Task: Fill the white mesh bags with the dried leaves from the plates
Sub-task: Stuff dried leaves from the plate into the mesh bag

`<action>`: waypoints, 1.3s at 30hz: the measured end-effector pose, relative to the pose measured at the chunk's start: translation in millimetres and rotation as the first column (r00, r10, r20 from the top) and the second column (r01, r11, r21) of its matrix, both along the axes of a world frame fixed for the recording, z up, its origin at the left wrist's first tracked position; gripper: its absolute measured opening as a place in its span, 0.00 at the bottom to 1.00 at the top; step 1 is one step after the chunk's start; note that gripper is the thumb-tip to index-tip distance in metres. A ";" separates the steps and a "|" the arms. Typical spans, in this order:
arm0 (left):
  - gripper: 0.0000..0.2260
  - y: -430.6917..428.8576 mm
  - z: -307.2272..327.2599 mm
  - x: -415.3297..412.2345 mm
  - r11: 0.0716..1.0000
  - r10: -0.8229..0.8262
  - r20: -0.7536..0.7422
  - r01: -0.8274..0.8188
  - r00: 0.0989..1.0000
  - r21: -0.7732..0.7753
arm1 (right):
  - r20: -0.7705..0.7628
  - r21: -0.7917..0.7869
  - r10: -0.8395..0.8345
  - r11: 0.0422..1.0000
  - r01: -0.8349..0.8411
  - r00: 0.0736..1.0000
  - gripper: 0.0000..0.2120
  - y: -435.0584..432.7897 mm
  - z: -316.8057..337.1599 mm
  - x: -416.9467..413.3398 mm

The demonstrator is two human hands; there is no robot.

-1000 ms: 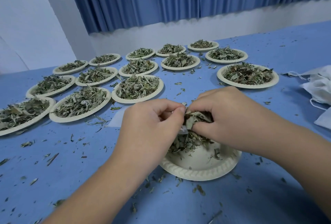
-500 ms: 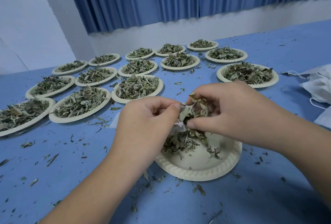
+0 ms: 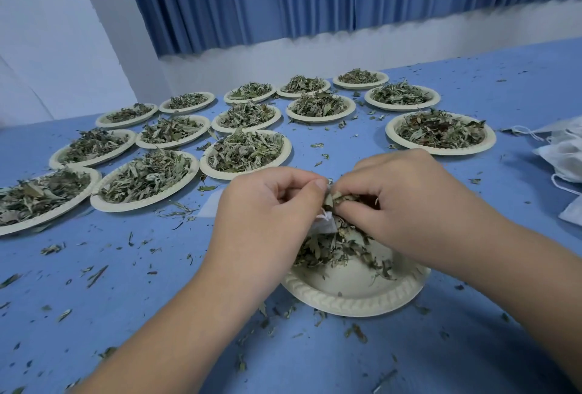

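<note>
A cream paper plate lies near me with a small heap of dried leaves on its far side. My left hand pinches the top of a white mesh bag above that plate; most of the bag is hidden behind the hand. My right hand holds a clump of dried leaves against the bag's mouth, fingers curled round them. Both hands meet over the plate's far rim.
Several paper plates heaped with dried leaves fill the blue table to the left and behind. Another full plate stands at the right. A pile of white mesh bags lies at the right edge. Leaf crumbs are scattered around.
My right hand lifted a clump of leaves off the plate, then brought it back down against the bag's mouth. My left hand kept its hold on the bag.
</note>
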State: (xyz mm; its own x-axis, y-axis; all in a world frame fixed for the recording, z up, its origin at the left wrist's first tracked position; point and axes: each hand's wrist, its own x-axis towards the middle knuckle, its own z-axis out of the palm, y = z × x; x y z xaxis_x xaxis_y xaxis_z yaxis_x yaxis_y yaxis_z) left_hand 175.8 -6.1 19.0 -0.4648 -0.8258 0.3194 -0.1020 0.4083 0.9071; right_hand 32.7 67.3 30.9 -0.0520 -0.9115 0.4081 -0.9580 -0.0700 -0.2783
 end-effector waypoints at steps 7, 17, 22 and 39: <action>0.08 2.0 -3.1 -2.5 1.000 0.025 0.039 -0.025 0.999 -0.005 | -0.002 0.073 -0.015 0.997 0.015 1.000 0.09 -1.5 -1.5 3.5; 0.08 1.3 -1.2 -0.5 0.999 -0.003 0.026 0.002 1.000 0.036 | 0.344 -0.038 0.018 0.999 -0.005 0.939 0.05 0.6 -2.8 2.5; 0.08 2.4 -1.0 -1.1 0.998 -0.008 0.001 0.008 1.000 0.058 | 0.466 -0.088 0.038 0.996 0.004 0.884 0.06 -5.1 -8.9 4.5; 0.08 5.4 2.1 -1.7 0.995 -0.020 -0.040 0.023 0.999 0.095 | 0.750 -0.102 0.130 0.992 -0.081 0.648 0.12 -14.3 -12.1 5.7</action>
State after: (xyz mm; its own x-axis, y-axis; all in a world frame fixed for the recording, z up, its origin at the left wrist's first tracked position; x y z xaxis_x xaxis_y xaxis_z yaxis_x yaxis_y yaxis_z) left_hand 174.1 -0.7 21.1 -0.4714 -0.8433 0.2580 -0.0578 0.3214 0.9452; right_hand 38.5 53.0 18.8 -0.2692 -0.9083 0.3203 -0.4048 -0.1950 -0.8933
